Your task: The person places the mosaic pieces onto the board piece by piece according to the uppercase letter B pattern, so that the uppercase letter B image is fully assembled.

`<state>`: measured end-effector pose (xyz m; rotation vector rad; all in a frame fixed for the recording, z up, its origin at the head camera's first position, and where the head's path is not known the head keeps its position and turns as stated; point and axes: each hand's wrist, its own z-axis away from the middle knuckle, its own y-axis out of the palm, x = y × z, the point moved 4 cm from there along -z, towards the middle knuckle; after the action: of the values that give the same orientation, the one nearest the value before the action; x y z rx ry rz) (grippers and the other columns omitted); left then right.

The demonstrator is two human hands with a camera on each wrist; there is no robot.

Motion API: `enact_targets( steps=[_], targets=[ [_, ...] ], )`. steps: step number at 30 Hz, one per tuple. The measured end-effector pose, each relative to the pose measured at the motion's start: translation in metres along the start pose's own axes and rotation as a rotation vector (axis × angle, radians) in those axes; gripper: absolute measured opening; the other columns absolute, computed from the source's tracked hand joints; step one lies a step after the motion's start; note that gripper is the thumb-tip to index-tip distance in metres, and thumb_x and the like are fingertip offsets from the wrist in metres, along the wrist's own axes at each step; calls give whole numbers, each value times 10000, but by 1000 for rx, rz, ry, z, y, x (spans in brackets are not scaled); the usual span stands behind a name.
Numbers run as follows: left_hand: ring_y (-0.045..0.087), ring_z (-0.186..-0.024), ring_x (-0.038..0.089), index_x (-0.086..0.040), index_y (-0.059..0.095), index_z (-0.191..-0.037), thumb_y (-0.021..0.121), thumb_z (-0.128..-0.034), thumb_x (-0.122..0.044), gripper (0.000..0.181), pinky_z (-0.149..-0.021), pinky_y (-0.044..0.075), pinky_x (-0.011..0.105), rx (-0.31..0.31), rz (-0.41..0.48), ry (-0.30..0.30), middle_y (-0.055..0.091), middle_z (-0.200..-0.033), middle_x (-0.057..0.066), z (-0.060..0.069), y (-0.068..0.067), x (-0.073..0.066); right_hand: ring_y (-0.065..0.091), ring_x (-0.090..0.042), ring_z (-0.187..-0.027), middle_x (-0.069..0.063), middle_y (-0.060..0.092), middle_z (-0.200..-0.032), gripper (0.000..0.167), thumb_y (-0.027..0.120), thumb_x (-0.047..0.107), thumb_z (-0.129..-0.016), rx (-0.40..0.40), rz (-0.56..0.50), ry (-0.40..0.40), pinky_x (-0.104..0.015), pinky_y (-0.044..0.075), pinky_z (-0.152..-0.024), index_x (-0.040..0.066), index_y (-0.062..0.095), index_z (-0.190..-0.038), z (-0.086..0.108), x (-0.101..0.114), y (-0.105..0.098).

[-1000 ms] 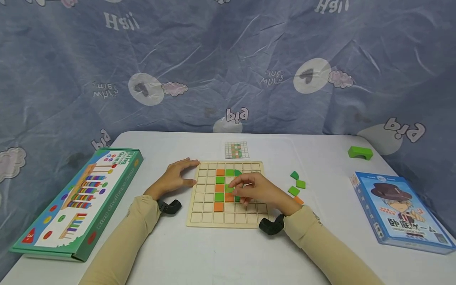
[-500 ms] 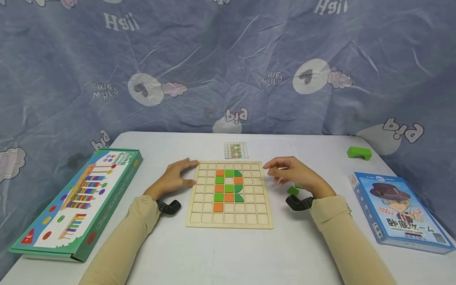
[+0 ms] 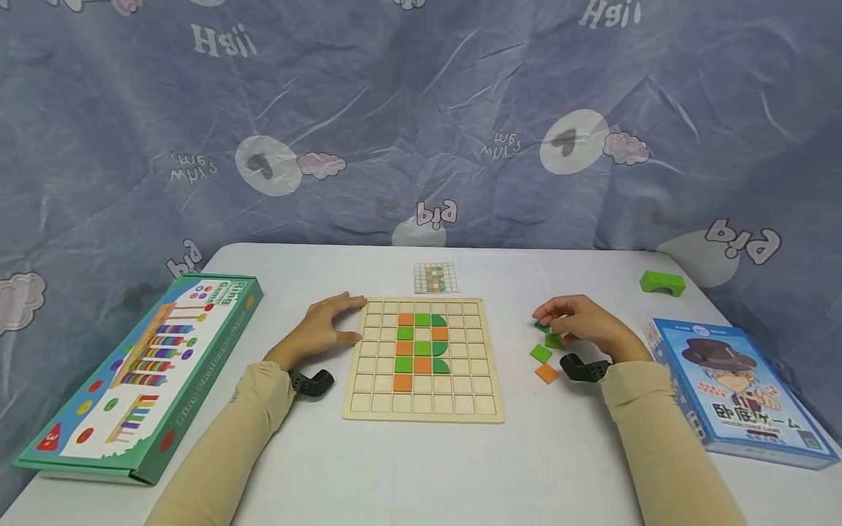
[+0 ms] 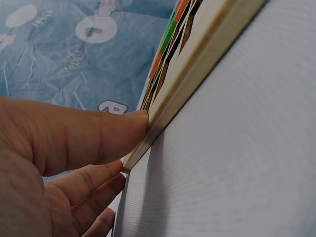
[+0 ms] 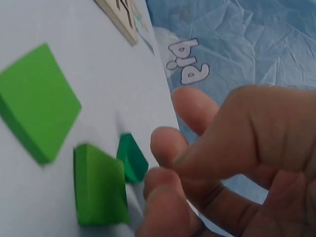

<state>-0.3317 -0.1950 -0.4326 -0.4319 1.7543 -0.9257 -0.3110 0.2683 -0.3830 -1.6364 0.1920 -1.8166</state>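
A wooden grid board [image 3: 460, 403] lies flat, with orange and green square tiles [image 3: 422, 348] and dark green quarter-round tiles [image 3: 440, 365] set in its cells. My left hand [image 3: 320, 326] touches the board's left edge with its thumb and fingertips, fingers spread. To the right of the board, my right hand [image 3: 588, 324] hovers with bent fingers beside a loose dark green quarter-round tile [image 5: 132, 159]. A small gap shows between fingertips and tile in the right wrist view. Two light green square tiles [image 5: 42, 103] and an orange tile [image 3: 547, 373] lie nearby.
Behind the board lies a printed pattern card [image 3: 435, 277]. A green ring-game box [image 3: 151, 365] occupies the left side, a blue game box [image 3: 740, 387] the right. A green arch block [image 3: 662, 283] stands at the back right, before the cloth backdrop [image 3: 421, 109].
My right hand has left the board and moved right to the loose tiles. An orange tile now shows in the board's second row, above a quarter-round. The left hand stays put.
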Motion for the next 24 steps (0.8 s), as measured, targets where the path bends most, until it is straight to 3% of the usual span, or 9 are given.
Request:
enact_targets(
  steps=[4, 7, 12, 18, 24],
  targets=[
    [327, -1585, 468, -18, 587, -1535, 840, -874, -258, 747, -1282, 131, 709, 1, -3, 3, 523, -1620, 205, 0, 0, 0, 564, -173, -872, -118, 686, -1103, 360, 567, -52, -950, -22, 43, 30, -304, 536, -682, -135, 661, -1287, 3, -7, -5],
    [326, -1585, 469, -19, 586, -1536, 839, -873, -252, 746, -1283, 132, 708, 2, -2, 1, 521, -1622, 204, 1, 0, -1, 548, -176, -845, -145, 698, -1107, 464, 524, -104, -838, -24, 70, 54, -277, 480, -632, -129, 681, -1274, 4, -9, -5],
    [328, -1585, 466, -23, 589, -1536, 834, -866, -241, 746, -1285, 139, 706, -1, -7, -6, 520, -1624, 200, 1, -1, -3, 507, -174, -773, -173, 704, -1130, 538, 509, -145, -753, 12, 91, 31, -275, 413, -574, -117, 711, -1251, 2, -11, -3],
    [324, -1587, 466, -17, 586, -1537, 826, -863, -233, 747, -1286, 137, 703, 2, -7, -10, 511, -1630, 207, 3, -1, -5, 453, -132, -659, -92, 672, -1004, 505, 570, -173, -724, 69, 85, -5, -262, 399, -558, -157, 709, -1210, 1, -11, -1],
    [324, -1588, 462, -18, 585, -1537, 824, -863, -236, 748, -1290, 136, 692, 3, -5, -10, 511, -1632, 202, 2, -1, -4, 493, -114, -668, -53, 647, -919, 445, 649, -120, -786, 43, 88, 2, -245, 432, -572, -166, 696, -1226, 1, -11, 1]
  ],
)
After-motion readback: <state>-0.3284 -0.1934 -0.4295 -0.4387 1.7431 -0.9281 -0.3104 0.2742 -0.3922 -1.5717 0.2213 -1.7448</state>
